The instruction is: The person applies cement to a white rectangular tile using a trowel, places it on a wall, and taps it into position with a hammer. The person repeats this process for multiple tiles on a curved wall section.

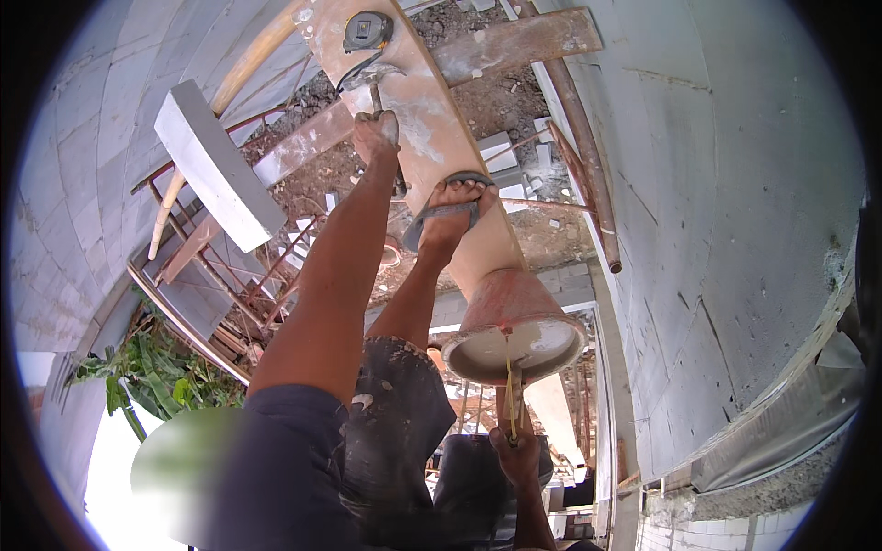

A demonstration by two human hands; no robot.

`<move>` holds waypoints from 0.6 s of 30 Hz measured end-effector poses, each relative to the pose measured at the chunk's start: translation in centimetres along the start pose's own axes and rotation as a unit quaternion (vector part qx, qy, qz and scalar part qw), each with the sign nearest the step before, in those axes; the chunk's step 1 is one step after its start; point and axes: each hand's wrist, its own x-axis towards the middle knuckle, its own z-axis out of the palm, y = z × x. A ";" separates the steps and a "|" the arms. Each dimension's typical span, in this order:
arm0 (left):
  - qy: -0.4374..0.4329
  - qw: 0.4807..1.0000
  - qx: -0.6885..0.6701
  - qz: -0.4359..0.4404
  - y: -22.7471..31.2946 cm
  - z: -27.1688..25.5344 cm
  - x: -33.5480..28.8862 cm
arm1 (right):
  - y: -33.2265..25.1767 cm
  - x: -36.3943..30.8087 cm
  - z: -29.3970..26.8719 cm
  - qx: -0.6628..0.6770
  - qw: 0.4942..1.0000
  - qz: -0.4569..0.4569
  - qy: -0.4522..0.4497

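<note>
My left hand (pixel 377 136) reaches far forward over a pale plank (pixel 415 129), closed round a trowel-like tool (pixel 375 95). The tool's grey, mortar-smeared end lies at the plank's surface; its exact shape is hard to make out. Just beyond it sits a black and grey tape measure (pixel 367 31). Close to my body, my right hand (pixel 515 450) is closed on a yellow cord (pixel 510 395) tied to the rim of a reddish bucket (pixel 510 303). Pale residue coats the bucket's inside, and a stick-like handle (pixel 516 375) shows at its mouth.
My foot in a grey flip-flop (pixel 446 211) stands on the plank. A white block (pixel 220 165) is at the left, near rusty scaffold tubes (pixel 220 275). Grey block walls rise on both sides. Rubble and broken blocks (pixel 510 174) lie below the plank; green leaves (pixel 170 376) show lower left.
</note>
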 end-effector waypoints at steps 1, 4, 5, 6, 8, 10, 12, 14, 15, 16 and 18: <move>-0.023 0.998 0.038 0.032 -0.5 -1.9 0.1 | -0.8 0.2 -0.4 0.005 1.000 -0.007 0.009; -0.067 0.982 0.108 0.140 -3.2 -7.9 0.0 | -5.9 -0.3 -2.3 0.022 1.000 -0.002 0.015; -0.064 0.976 0.104 0.181 -4.5 -9.9 -0.2 | -7.1 -0.7 -2.7 0.030 0.999 -0.005 0.014; -0.070 0.972 0.124 0.187 -4.3 -11.3 -1.5 | -8.1 -1.0 -3.1 0.037 0.999 -0.002 0.021; -0.087 0.968 0.168 0.166 -4.7 -15.7 -3.1 | -10.3 -2.4 -4.2 0.037 0.999 -0.002 0.023; -0.097 0.962 0.206 0.150 -4.9 -19.5 -4.7 | -13.1 -3.8 -4.8 0.031 0.999 -0.010 0.021; -0.077 0.960 0.224 0.150 -4.8 -22.5 -6.7 | -16.6 -5.4 -5.3 -0.002 1.000 -0.012 0.024; -0.046 0.959 0.245 0.138 -4.9 -25.0 -7.8 | -19.6 -6.5 -5.7 0.006 0.998 -0.054 0.024; -0.057 0.960 0.244 0.123 -5.5 -26.3 -8.0 | -21.1 -7.0 -5.7 -0.007 0.998 -0.063 0.018; -0.069 0.961 0.242 0.110 -6.2 -27.3 -8.0 | -22.6 -7.2 -5.6 0.003 0.997 -0.078 0.015; -0.074 0.969 0.213 0.098 -7.2 -28.6 -8.3 | -25.5 -7.7 -5.2 0.024 0.994 -0.104 0.007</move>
